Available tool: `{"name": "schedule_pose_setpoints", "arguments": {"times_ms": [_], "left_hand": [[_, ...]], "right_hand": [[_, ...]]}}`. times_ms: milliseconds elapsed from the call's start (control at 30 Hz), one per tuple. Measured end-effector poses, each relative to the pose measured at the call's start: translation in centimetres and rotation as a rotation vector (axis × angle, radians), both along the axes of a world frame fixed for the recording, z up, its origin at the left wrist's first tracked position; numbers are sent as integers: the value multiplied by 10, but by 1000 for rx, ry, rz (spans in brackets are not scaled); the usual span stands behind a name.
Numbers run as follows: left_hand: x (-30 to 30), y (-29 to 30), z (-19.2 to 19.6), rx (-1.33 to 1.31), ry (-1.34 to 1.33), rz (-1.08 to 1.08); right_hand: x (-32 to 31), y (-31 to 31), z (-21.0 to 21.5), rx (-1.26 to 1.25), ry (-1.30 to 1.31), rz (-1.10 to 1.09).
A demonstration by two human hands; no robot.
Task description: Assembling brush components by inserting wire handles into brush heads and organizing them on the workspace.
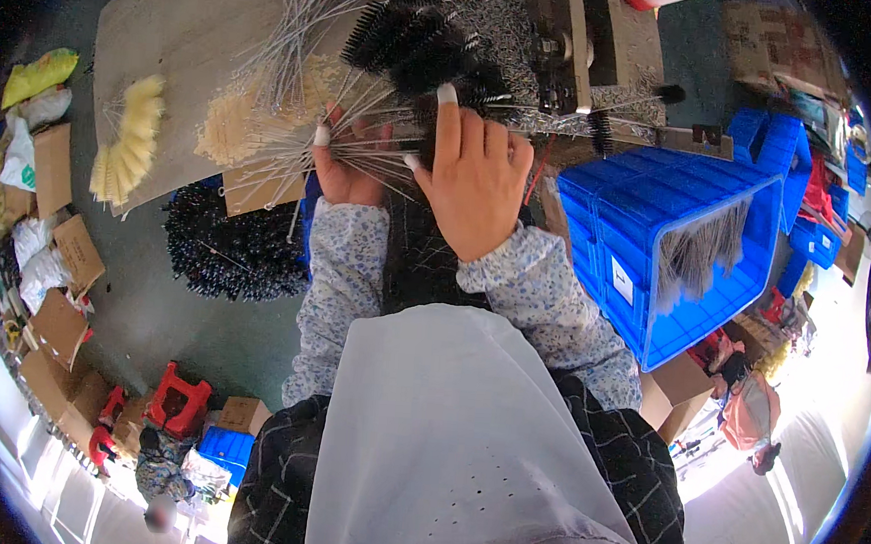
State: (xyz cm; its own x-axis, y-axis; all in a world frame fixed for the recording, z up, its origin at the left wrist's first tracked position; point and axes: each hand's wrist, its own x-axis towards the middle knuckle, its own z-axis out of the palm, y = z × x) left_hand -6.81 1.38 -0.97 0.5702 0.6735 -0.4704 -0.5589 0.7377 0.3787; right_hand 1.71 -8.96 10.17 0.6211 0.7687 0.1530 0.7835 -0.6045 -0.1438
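Fingers of left hand (355, 167) curled round fanned wire stems (298, 151). Right hand (476, 180): thumb, forefinger apart; can't tell if gripping. I'd hold stems lightly, avoiding tangles.

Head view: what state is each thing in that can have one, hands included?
Left hand: closed around wires
Wires: fanned out, held in the left hand
Right hand: index finger and thumb apart; grip unclear
Black brushes: heaped beyond the hands
Yellow brushes: lying together on the table
Blue crate: open, grey bristles inside
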Motion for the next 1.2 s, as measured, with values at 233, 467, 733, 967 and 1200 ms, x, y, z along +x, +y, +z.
{"name": "schedule_pose_setpoints", "arguments": {"times_ms": [233, 467, 733, 967, 1200], "left_hand": [[9, 3, 8, -55, 14, 33], [16, -4, 5, -127, 60, 15], [29, -20, -8, -242, -23, 22], [35, -24, -4, -236, -78, -10], [36, -23, -6, -243, -117, -10]], "right_hand": [[3, -5, -10, -9, 41, -20], [14, -9, -15, -77, 41, -41], [19, -19, -14, -130, 5, -43], [28, -23, -16, -159, 21, -42], [30, -24, -14, -171, 37, -32]]}}
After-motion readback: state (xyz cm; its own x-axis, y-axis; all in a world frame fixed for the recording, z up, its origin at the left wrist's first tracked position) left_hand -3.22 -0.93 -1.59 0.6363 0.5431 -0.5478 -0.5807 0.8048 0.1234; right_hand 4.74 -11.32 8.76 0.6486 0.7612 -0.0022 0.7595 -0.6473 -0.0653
